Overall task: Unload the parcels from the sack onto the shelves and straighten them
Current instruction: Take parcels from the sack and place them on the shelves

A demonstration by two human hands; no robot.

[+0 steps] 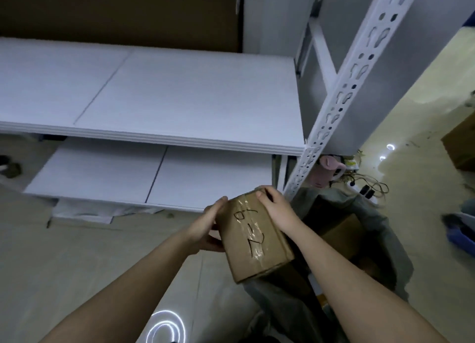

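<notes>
Both hands grasp the taped parcel, left hand and right hand, above the sack, near the lower shelf's front right corner.

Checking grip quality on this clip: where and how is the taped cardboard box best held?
By its two long side faces, one hand from each side. The box is a plain oblong with flat sides and slick tape along the top. The left hand cups the left face; the right hand grips the far right edge.
</notes>
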